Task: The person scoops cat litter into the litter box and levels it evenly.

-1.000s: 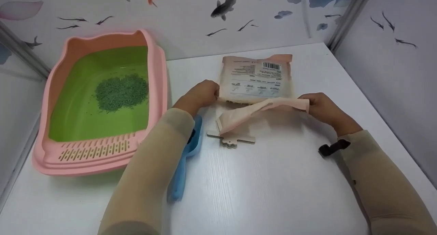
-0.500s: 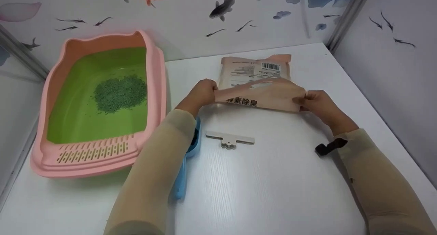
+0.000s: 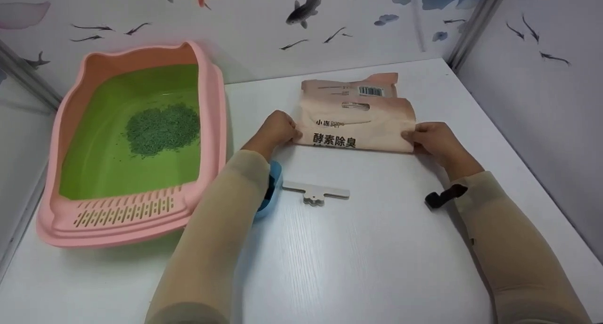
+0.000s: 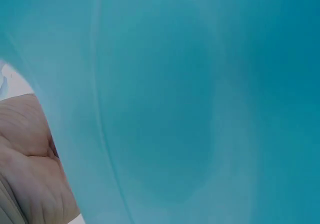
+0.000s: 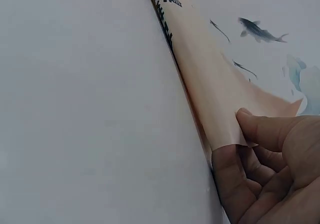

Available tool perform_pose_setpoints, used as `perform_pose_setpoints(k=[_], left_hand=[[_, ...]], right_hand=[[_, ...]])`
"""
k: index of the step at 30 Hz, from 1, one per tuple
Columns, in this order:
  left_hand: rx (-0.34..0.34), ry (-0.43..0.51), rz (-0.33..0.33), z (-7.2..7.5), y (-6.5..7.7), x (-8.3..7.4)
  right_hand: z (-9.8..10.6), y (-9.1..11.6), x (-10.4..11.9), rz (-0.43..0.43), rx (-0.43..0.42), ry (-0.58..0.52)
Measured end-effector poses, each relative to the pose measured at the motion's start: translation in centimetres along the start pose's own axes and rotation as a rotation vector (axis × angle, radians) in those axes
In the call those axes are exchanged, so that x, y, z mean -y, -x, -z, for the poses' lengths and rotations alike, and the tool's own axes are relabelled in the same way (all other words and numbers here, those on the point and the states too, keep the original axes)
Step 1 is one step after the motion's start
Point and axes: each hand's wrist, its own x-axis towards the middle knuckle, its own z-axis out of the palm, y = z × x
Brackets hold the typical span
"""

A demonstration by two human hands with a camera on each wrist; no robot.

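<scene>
A pale pink litter bag lies at the back of the table, its near end folded over onto the printed side with the barcode. At the fold's left end my left hand pinches the bag's edge. My right hand grips the opposite corner; in the right wrist view its thumb lies on top of the pink film with the fingers curled beneath. Blue plastic of the scoop fills most of the left wrist view, hiding the left fingers.
A flat T-shaped bag clip lies in front of the bag. The blue scoop sits partly under the left forearm. At left stands a pink litter box with dark green litter grains inside. Walls enclose the table's back and sides.
The bag's near end, first hanging toward me, has been folded up and away over the printed side. Both hands keep hold of its edges. The scoop's handle is now hidden by the left arm.
</scene>
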Motion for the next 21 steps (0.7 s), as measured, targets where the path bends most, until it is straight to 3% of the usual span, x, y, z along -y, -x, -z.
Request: perform_pose_setpoints(k=[6, 15, 21], left_hand=[[-0.008, -0.041, -0.003, -0.1, 0.0, -0.4], [0.014, 0.002, 0.018, -0.2, 0.3, -0.7], [0.037, 0.013, 0.028, -0.5, 0.2, -0.4]], right_hand=[[0.1, 0.1, 0.5, 0.011, -0.053, 0.074], [-0.2, 0.3, 0.8, 0.008, -0.088, 0.163], [-0.5, 1.2, 1.5, 0.088, -0.134, 0.409]])
